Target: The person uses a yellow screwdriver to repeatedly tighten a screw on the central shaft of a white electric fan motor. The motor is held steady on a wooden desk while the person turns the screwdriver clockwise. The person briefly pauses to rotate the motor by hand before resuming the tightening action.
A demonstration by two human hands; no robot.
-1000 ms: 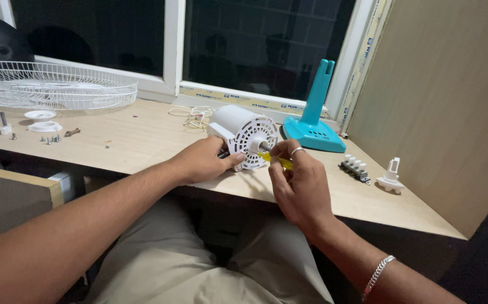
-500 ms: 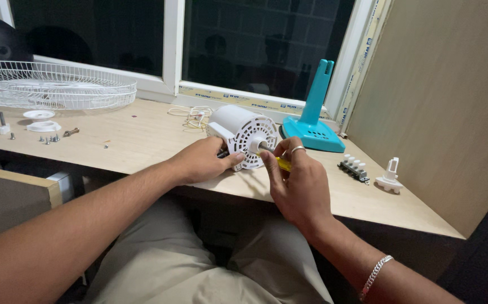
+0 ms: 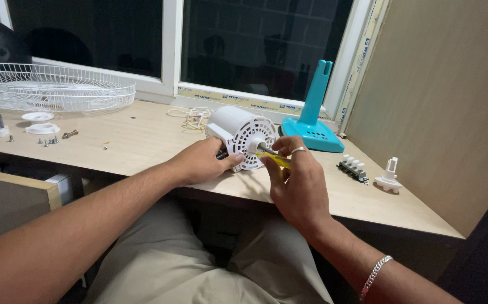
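The left hand gripped the white fan motor on the tabletop; the right hand had its fingers closed around a yellow screwdriver at the motor's face.

Place: home work corner, not a shop | light wooden tabletop against a white-framed window, dark outside, at 12 o'clock | plain board wall at 2 o'clock | loose fan parts: wire guard at 10 o'clock, teal stand at 1 o'clock
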